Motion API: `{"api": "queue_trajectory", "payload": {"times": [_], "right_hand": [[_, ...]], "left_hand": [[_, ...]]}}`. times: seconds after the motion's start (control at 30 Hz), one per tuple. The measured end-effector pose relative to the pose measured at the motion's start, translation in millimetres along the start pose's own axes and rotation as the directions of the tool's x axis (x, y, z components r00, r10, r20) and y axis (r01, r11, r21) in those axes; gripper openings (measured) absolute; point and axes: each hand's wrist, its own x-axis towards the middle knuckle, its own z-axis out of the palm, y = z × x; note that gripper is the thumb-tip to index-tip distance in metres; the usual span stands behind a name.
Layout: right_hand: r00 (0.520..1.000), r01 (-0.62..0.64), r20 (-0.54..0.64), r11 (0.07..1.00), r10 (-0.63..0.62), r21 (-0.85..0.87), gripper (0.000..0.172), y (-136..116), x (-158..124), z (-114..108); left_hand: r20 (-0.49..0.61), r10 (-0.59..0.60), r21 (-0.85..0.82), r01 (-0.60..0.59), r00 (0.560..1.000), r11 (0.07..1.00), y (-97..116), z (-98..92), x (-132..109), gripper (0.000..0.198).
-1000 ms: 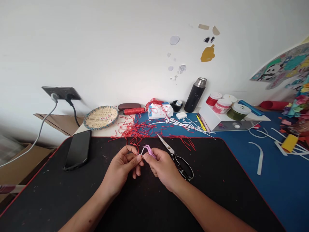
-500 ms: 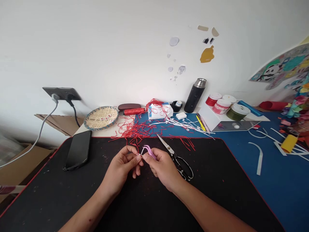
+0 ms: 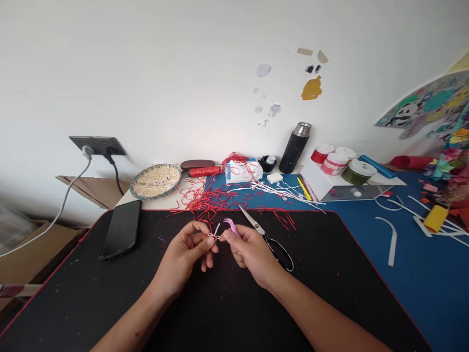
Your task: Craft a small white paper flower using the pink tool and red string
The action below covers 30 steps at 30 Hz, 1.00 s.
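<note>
Between thumb and fingers, my left hand pinches a small looped white cord with a bit of red cord at it. One white end sticks up from the loops. My right hand is closed around purple curved-tip tweezers, whose tips point up and left, apart from the white cord. Beyond my right hand lie scissors with black handles, partly hidden by that hand. Many cut red cords are heaped just past the mat's far edge.
A phone lies on the black mat at left. Along the wall stand a woven basket, a red thread spool, a tissue box, a black flask and paint jars. White cords lie behind the scissors.
My right hand and the tweezers have drawn slightly right, away from the white cord. The tweezers' tips no longer meet the white end, and the loops show more clearly. My left hand keeps its pinch.
</note>
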Motion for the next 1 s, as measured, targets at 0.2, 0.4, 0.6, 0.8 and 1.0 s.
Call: {"api": "queue_trajectory", "payload": {"times": [0.2, 0.4, 0.6, 0.8, 1.0], "right_hand": [[1.0, 0.004, 0.016, 1.0, -0.004, -0.015, 0.05, -0.3, -0.4, 2.0], [1.0, 0.0, 0.006, 0.999, 0.0, -0.043, 0.051, -1.1, -0.6, 3.5], [1.0, 0.003, -0.005, 0.997, -0.003, -0.083, 0.043, 0.2, -0.7, 3.2], [1.0, 0.021, -0.008, 0.995, -0.021, -0.1, 0.04, 2.9, 1.6, 2.7], [0.999, 0.04, -0.006, 0.993, -0.041, -0.115, 0.041, 3.2, 1.3, 2.2]], "left_hand": [[0.004, 0.003, 0.003, -0.003, 1.0, 1.0, 0.1, -0.1, 0.6, 0.039], [0.023, 0.0, 0.016, -0.001, 1.0, 1.0, -0.1, -0.2, -0.6, 0.038], [0.021, 0.005, 0.014, -0.005, 1.0, 1.0, -2.5, 1.9, 0.4, 0.039], [-0.017, -0.007, -0.021, 0.007, 1.0, 1.0, -4.4, 4.0, 0.9, 0.042], [-0.021, -0.011, -0.025, 0.01, 1.0, 1.0, -6.8, 4.1, 1.7, 0.043]]}}
